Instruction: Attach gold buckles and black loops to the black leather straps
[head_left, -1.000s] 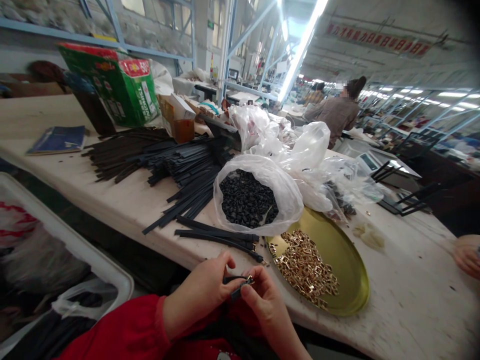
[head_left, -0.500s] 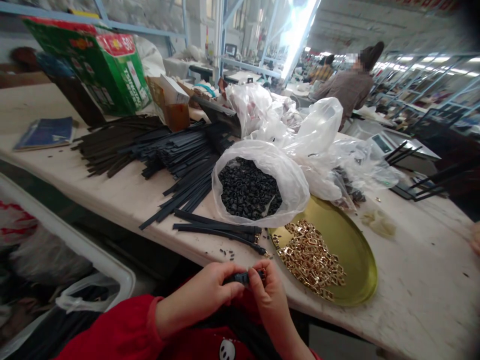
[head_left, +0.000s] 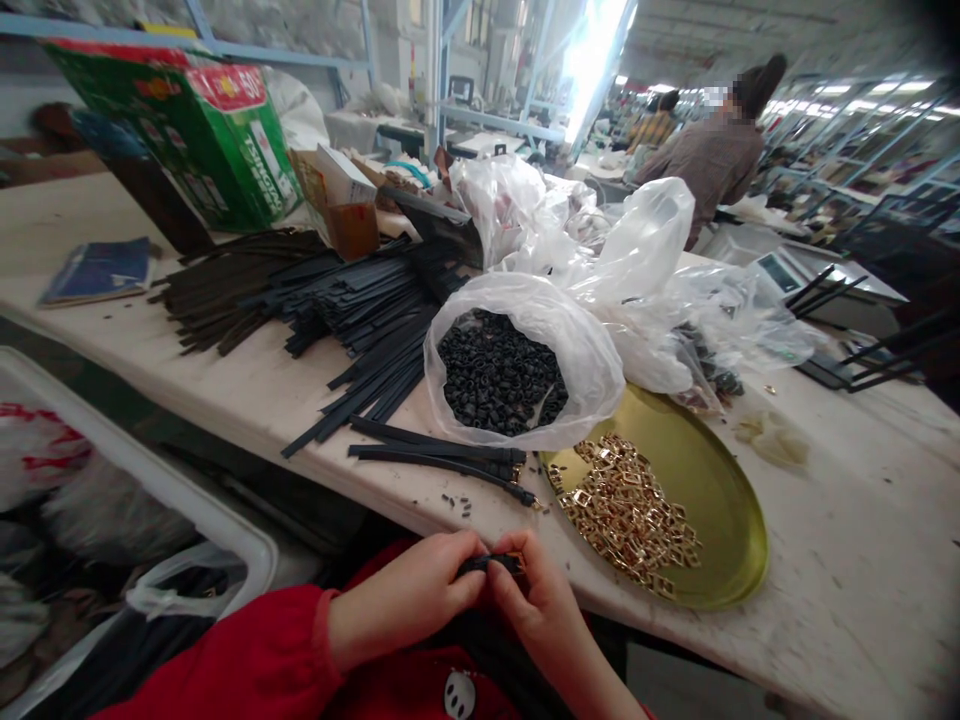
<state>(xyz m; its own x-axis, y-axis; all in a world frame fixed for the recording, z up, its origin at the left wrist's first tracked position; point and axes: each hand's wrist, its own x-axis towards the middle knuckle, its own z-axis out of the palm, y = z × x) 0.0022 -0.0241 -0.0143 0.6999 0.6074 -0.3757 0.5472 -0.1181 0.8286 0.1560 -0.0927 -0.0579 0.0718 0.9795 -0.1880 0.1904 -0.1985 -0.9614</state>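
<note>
The dark strap is just off the near left edge of the gold tray, held by both hands in front of the worktable. Only a short stretch shows between the fingers: blackish, narrow and bunched, with a gold-coloured buckle peeping out at the end nearer the tray. Its surface looks matt against that small metallic glint; the rest is hidden by the hands or lost against dark clothing.

The left hand, farther from the tray, is nearly closed, thumb and fingers pinching the strap. The right hand, nearer the tray, is curled in likewise, its thumb and fingertips gripping the buckle end.

Left of the tray lie a few straps with fittings, flat and blue-black, gold glinting at their tray-side ends. Just beyond the tray's far left rim stands a white plastic bag filled with small black loops. On the tray itself, gold buckles are heaped toward its left side
</note>
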